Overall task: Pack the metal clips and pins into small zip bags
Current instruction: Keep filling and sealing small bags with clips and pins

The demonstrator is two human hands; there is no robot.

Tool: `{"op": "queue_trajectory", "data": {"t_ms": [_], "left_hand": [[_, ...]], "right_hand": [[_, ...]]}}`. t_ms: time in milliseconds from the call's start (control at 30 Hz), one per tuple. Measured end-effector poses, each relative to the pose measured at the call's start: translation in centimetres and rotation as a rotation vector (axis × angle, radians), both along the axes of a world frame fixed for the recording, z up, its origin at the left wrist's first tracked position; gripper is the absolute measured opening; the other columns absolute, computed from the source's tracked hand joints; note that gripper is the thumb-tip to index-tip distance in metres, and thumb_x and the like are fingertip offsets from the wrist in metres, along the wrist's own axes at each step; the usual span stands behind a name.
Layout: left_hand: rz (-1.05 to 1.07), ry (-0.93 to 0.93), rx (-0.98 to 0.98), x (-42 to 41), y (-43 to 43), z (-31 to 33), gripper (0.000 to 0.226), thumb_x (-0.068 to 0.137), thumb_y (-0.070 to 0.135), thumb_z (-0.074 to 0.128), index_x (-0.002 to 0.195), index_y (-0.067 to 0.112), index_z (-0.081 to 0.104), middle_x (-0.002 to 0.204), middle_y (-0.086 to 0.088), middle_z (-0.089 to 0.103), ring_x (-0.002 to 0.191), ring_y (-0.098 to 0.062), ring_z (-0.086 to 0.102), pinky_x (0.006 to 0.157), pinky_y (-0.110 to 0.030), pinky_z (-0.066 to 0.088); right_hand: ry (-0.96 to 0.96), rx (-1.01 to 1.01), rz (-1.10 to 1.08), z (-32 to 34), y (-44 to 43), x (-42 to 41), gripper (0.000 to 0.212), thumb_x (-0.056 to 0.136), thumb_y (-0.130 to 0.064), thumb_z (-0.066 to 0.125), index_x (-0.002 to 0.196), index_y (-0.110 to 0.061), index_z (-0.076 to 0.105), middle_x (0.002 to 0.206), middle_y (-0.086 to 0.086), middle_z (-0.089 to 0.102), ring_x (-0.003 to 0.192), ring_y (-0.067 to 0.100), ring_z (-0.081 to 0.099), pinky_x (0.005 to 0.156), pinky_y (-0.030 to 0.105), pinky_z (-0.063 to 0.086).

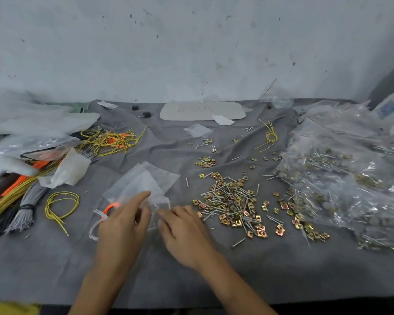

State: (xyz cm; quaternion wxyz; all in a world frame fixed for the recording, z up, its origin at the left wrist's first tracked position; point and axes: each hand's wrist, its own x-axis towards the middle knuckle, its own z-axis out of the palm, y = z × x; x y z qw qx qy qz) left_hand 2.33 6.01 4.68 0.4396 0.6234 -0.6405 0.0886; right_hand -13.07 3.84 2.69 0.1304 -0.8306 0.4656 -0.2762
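The left hand (123,221) and right hand (183,233) hold one zip bag (157,204).

The cloth (191,269) is plain grey. The clips (233,206) are brass-yellow and coppery, the pins (238,242) silver; the cords (109,140) yellow, some seemingly orange.
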Motion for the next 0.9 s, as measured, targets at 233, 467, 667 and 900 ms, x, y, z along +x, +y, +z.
{"op": "queue_trajectory", "data": {"t_ms": [233,467,667,900], "left_hand": [[-0.061,0.054,0.155,-1.2,-0.8,-0.5,0.023,0.083,0.009,0.070,0.105,0.016,0.075,0.062,0.003,0.063,0.055,-0.009,0.045,0.058,-0.026,0.036],[0.012,0.056,0.154,-3.2,-1.6,-0.9,0.030,0.077,0.014,0.058,0.097,0.013,0.080,0.084,-0.012,0.076,0.072,-0.032,0.072,0.064,-0.037,0.054],[0.006,-0.015,0.189,-4.1,-2.1,-1.2,0.028,0.074,0.011,0.058,0.093,0.010,0.079,0.082,-0.017,0.075,0.068,-0.036,0.071,0.058,-0.039,0.055],[-0.020,0.113,0.244,-4.1,-2.5,-2.2,0.022,0.084,0.009,0.063,0.097,0.017,0.078,0.075,-0.013,0.073,0.073,-0.036,0.069,0.065,-0.032,0.044]], "right_hand": [[-0.117,0.068,-0.007,-0.6,-0.2,-0.3,0.031,0.098,-0.034,0.045,0.118,-0.027,0.068,0.116,0.000,0.064,0.110,0.021,0.046,0.099,0.035,0.040],[-0.197,0.023,-0.130,-0.1,-0.1,-5.9,0.025,0.092,-0.021,0.058,0.114,-0.023,0.069,0.112,-0.006,0.065,0.108,0.014,0.050,0.096,0.027,0.040],[0.043,0.001,-0.282,1.4,-2.2,-11.1,0.014,0.093,-0.023,0.058,0.101,-0.027,0.069,0.104,-0.008,0.062,0.103,0.016,0.047,0.089,0.029,0.039],[0.246,0.056,-0.207,1.7,-2.9,-10.7,0.011,0.094,-0.034,0.057,0.104,-0.033,0.061,0.111,-0.009,0.052,0.109,0.017,0.043,0.092,0.030,0.033]]}}
